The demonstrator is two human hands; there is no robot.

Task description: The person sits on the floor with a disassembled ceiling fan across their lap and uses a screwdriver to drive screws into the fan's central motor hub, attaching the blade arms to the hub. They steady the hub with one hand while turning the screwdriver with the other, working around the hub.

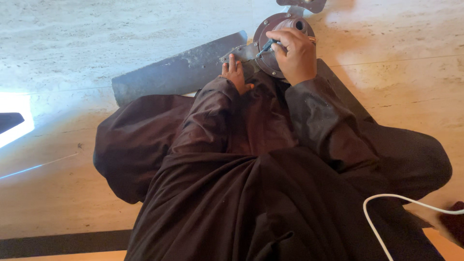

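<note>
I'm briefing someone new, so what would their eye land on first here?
At top centre, the right hand grips a dark tool against a round brown fan motor hub on the pale stone floor. The left hand presses on the long grey fan blade beside it.

Fan motor (282, 29) top & far blade (304, 4) cut off.

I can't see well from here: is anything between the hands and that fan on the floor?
No. The right hand rests on the fan's round motor hub, holding a small tool; the left hand presses the blade bracket directly.
</note>
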